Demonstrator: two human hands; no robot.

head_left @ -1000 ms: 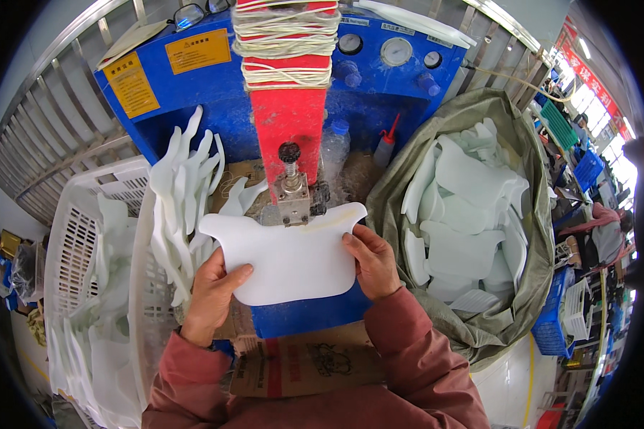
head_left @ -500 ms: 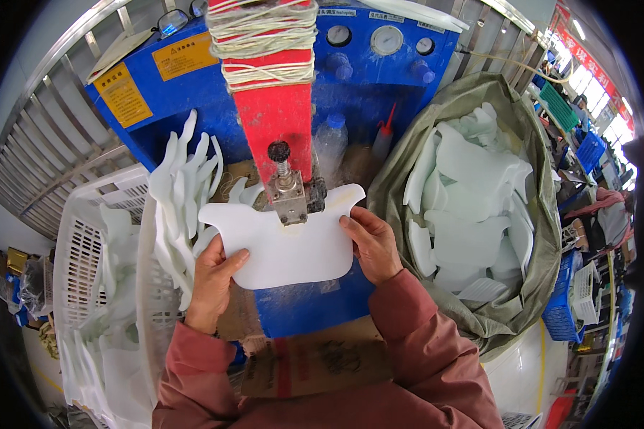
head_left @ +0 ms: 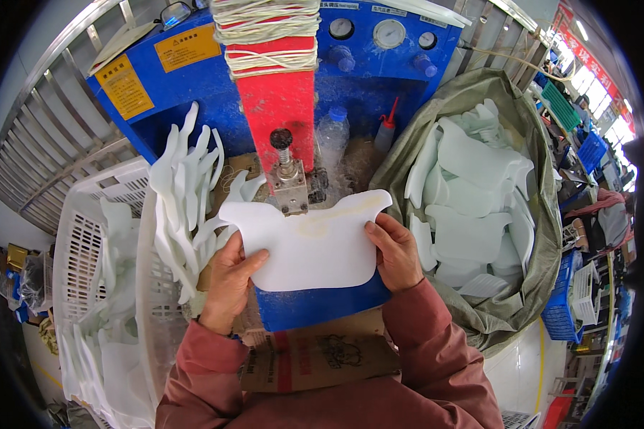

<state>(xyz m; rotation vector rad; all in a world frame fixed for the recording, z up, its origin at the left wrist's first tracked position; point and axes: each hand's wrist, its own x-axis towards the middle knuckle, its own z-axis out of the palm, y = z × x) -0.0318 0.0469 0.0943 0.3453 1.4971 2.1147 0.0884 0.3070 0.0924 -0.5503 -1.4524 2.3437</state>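
At the far left, a white perforated basket [head_left: 79, 261] is filled with pale curved pieces [head_left: 118, 365], stacked close together; its bottom is hidden by them. By the basket's inner wall, a bundle of slender white pieces [head_left: 182, 193] is propped roughly on end, its lower ends partly covered.

The left edge of a white contoured panel [head_left: 311, 250] is grasped by the left hand [head_left: 225, 282], with the thumb laid on top and the other fingers mostly hidden underneath. The panel is held between the two hands, above a blue plate [head_left: 322, 307], and its notched upper edge is set just beside a metal machine head [head_left: 290, 191]; whether they touch cannot be told. The head is carried by a red arm [head_left: 275, 107], which is wound with pale cord and cut off by the upper edge.

Behind, a clear bottle [head_left: 333, 136] with a blue cap and a red-nozzled squeeze bottle [head_left: 385, 134] are seen; their contents are hard to make out. The panel's right edge is pinched by the right hand [head_left: 397, 250], its thumb also on top.

Farther right, an olive sack [head_left: 540, 286] is heaped with similar white panels [head_left: 472, 232], the lowest of which are buried.
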